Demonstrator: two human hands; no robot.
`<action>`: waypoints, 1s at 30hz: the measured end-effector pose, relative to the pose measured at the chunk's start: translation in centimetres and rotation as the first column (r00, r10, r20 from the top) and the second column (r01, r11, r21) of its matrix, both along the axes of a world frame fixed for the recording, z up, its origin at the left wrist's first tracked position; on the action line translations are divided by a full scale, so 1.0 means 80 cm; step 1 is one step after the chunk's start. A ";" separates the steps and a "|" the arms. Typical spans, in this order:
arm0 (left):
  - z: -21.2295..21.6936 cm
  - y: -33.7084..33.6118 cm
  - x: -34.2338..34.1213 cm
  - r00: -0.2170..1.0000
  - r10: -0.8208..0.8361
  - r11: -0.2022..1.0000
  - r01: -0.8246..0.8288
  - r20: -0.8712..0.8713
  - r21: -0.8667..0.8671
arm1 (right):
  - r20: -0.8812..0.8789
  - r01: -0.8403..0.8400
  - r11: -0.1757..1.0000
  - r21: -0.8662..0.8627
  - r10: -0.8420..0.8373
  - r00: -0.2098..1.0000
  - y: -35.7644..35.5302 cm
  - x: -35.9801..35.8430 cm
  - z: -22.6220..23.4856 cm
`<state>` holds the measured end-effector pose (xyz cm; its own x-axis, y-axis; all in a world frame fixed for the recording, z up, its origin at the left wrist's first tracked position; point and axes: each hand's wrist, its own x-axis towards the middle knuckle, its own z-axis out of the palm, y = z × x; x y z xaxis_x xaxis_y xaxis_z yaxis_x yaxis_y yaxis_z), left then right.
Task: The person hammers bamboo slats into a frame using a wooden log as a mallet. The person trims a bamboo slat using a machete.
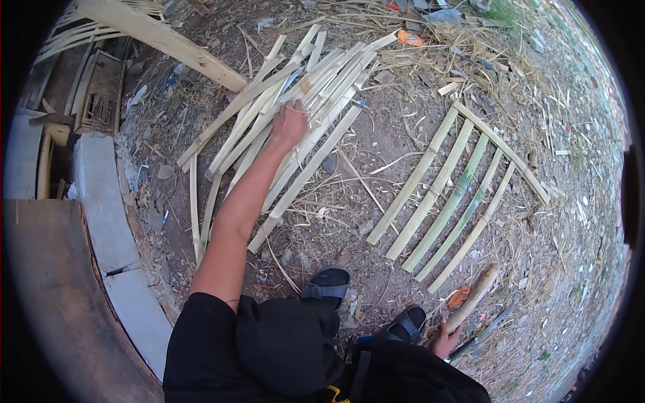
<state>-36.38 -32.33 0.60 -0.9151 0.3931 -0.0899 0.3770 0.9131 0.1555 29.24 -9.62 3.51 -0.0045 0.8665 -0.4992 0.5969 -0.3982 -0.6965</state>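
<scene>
My left hand (290, 123) reaches out over a loose pile of split bamboo strips (322, 101), its fingers curled down onto one of the strips; the fingertips are partly hidden. Low on the right, my right hand (443, 340) is closed around the near end of a thick, short wooden stick (474, 297). Close beside that hand lies a long dark blade (484, 330), apparently a machete, with its near end partly hidden. Several bamboo slats (430, 195) lie side by side on the ground to the right, their far ends meeting a bamboo crosspiece (504, 151).
A wooden beam (168, 50) slants in from the upper left. Concrete blocks (107, 201) and a brown board (54, 282) border the left side. My sandals (326, 285) stand between the pile and the stick. Straw, shavings and litter cover the dirt ground (578, 221).
</scene>
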 end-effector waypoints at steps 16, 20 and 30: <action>-0.016 -0.011 0.003 0.987 0.154 0.925 -0.124 -0.054 0.360 | 0.106 -0.170 0.978 0.125 0.157 0.982 0.006 0.012 -0.001; 0.019 -0.005 0.007 0.986 0.165 0.893 -0.144 -0.014 0.427 | 0.235 -0.225 0.949 0.221 0.172 0.957 0.011 0.029 -0.003; 0.162 -0.031 0.050 0.751 -0.207 0.477 -0.481 0.627 0.735 | 0.186 -0.071 0.979 0.192 0.035 0.982 0.037 0.023 0.023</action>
